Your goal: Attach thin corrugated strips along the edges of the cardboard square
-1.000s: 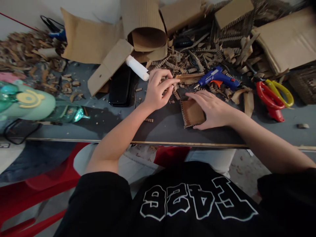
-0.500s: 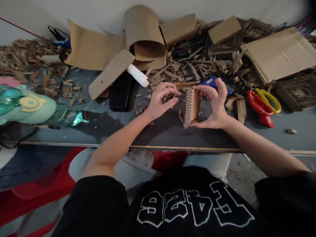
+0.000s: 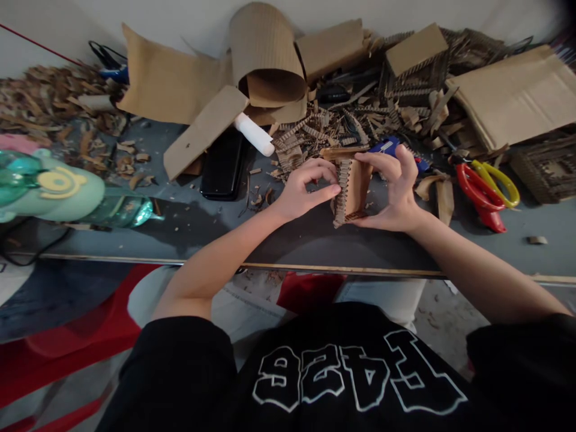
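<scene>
A: Showing what at the centre?

B: Presenting a small cardboard tray (image 3: pixel 355 186), tilting on edge at the front part of the grey table (image 3: pixel 288 247), and turning a corrugated side wall upward. Leaving contact between its lower edge and the tabletop impossible to tell.

A: Being held how?

B: Being gripped in the right hand (image 3: pixel 396 195), between thumb at the near end and forefinger at the far end. Being met at the corrugated wall by the left hand (image 3: pixel 306 191), with thumb tip reaching the cardboard; leaving pinching impossible to tell from touching.

A: Including what just beyond?

B: Showing a narrow cardboard strip (image 3: pixel 342 152) behind the tray, and a blue glue gun (image 3: pixel 386 146) lying partly hidden behind the right hand.

A: Continuing outward?

B: Placing scissors (image 3: pixel 483 189) to the right, a white cylinder (image 3: pixel 255 136) and black rectangular device (image 3: pixel 224 167) to the left, and a green bottle (image 3: pixel 72 189) farther left. Spreading cardboard scraps (image 3: pixel 310 127) along the back.
</scene>
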`<action>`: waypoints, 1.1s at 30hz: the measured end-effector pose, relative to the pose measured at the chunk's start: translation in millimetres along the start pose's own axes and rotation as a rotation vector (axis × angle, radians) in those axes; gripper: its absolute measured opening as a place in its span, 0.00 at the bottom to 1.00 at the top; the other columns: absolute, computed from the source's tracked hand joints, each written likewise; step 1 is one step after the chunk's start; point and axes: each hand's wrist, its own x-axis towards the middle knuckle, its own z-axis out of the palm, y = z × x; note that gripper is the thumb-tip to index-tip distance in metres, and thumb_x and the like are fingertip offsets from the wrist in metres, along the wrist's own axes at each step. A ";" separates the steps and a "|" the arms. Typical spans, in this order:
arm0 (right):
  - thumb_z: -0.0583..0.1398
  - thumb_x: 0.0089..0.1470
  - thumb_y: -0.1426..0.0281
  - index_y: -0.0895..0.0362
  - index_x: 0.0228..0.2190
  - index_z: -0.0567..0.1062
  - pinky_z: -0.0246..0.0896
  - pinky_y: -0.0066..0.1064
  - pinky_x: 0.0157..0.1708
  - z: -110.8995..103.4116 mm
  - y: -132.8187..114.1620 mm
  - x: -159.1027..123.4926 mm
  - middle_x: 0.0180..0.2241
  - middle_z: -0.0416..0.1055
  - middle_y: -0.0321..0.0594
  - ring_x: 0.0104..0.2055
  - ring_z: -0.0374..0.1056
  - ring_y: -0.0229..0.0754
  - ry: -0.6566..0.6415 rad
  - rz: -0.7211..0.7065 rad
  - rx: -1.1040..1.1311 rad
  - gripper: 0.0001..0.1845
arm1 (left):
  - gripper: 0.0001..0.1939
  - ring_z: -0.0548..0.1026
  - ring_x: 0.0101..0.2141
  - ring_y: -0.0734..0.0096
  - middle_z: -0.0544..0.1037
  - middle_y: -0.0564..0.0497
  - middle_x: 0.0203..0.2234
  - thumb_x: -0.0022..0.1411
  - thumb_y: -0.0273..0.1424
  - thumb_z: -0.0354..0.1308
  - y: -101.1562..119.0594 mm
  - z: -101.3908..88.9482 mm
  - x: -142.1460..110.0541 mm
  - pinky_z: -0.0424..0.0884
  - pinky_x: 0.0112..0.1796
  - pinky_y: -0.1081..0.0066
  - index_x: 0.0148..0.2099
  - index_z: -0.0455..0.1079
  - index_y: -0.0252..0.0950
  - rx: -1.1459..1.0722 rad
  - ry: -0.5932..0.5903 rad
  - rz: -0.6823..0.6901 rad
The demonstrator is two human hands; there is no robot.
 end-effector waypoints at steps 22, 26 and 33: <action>0.63 0.54 0.49 0.44 0.68 0.27 0.53 0.65 0.62 0.4 5.0 -0.9 0.65 0.59 0.52 0.67 0.57 0.60 -0.116 0.086 -0.109 0.60 | 0.28 0.76 0.40 0.65 0.77 0.45 0.40 0.60 0.60 0.56 -11.3 2.7 0.6 0.72 0.40 0.66 0.34 0.74 0.38 -0.008 0.045 -0.088; 0.62 0.53 0.47 0.44 0.69 0.31 0.53 0.66 0.63 -0.6 4.9 -1.0 0.64 0.60 0.52 0.67 0.57 0.60 -0.132 0.137 -0.087 0.58 | 0.28 0.76 0.41 0.64 0.78 0.45 0.41 0.60 0.60 0.56 -13.3 2.4 1.9 0.72 0.41 0.66 0.34 0.74 0.38 -0.020 0.008 -0.121; 0.64 0.55 0.52 0.47 0.70 0.38 0.53 0.66 0.64 2.1 5.1 -1.9 0.65 0.61 0.52 0.68 0.57 0.61 -0.126 0.115 -0.194 0.54 | 0.28 0.79 0.42 0.65 0.81 0.47 0.42 0.59 0.59 0.59 -17.0 3.1 -0.7 0.73 0.39 0.68 0.46 0.77 0.41 -0.083 0.093 -0.151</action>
